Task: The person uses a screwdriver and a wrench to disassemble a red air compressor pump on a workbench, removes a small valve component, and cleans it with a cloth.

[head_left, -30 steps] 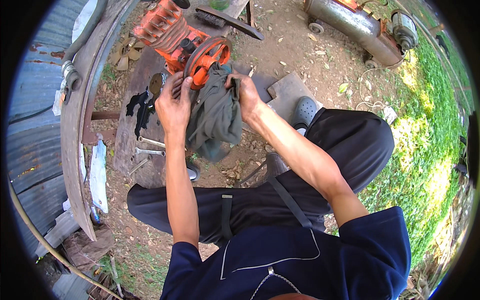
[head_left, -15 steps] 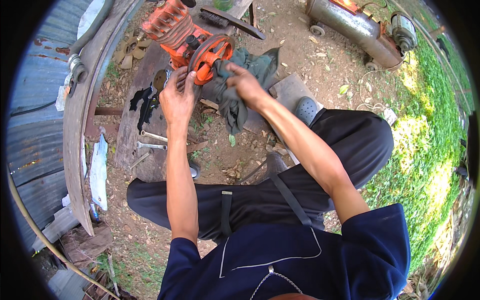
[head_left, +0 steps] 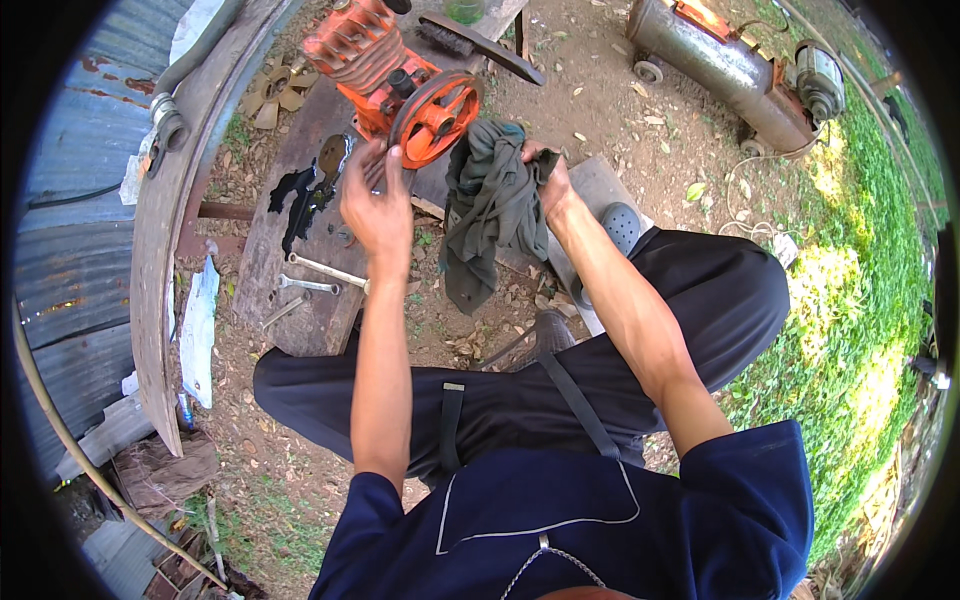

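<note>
An orange compressor pump (head_left: 347,57) rests on a stained board at the top centre, with a spoked flywheel (head_left: 437,122) on its near right side. My left hand (head_left: 378,212) has its fingers closed on the lower left rim of that wheel. My right hand (head_left: 545,183) grips a dark grey-green rag (head_left: 491,208) to the right of the wheel, and the cloth hangs down below it, apart from the wheel's hub. A dark oily stain (head_left: 298,207) and spanners (head_left: 318,270) lie on the board left of my left hand.
A dark brush (head_left: 482,50) lies behind the pump, near a green jar (head_left: 463,10). A fan (head_left: 270,98) lies at left, beside a long plank (head_left: 165,300) along the corrugated wall (head_left: 75,250). A wheeled metal tank with motor (head_left: 715,70) stands back right on dirt near grass.
My right hand has drawn the rag away from the wheel's hub, rightward and outward. My left hand stays on the rim and appears further right, along with the pump.
</note>
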A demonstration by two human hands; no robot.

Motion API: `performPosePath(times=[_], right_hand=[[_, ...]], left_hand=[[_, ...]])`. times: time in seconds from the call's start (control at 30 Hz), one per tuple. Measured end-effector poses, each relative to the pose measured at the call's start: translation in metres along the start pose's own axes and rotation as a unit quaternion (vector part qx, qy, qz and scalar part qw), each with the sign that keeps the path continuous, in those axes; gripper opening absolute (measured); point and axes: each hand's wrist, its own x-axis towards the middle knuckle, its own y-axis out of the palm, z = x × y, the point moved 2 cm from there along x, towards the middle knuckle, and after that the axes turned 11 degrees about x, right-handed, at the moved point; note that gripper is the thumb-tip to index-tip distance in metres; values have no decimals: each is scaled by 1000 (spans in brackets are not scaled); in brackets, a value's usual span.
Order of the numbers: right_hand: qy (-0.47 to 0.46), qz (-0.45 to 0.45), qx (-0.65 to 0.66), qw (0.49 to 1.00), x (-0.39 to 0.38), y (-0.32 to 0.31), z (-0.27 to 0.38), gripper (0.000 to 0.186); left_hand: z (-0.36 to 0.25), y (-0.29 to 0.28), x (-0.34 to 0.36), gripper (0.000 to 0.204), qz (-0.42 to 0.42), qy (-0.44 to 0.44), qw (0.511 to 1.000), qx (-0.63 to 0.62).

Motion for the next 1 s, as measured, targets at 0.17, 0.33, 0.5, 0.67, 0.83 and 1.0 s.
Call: performPosePath(times=[0.17,0.33,0.5,0.67,0.83,1.0], right_hand=[[-211,-150,-255,932,9,10,-12,17],[-247,-22,-803,541,-8,74,-53,21],[-284,-56,-867,406,-7,75,-72,20],[-197,-89,-778,590,-4,87,-66,37],[-125,-175,-270,939,2,65,-47,68],[-227,-95,-200,948,1,60,-47,40]], left_hand=[[19,45,-77,37,15,-45,996,-69],[71,81,-125,67,262,-166,921,-235],[74,81,-142,65,298,-285,859,-304],[43,59,-131,75,244,-316,824,-402],[22,58,-112,68,190,-314,833,-414],[59,54,-115,69,237,-296,863,-334]])
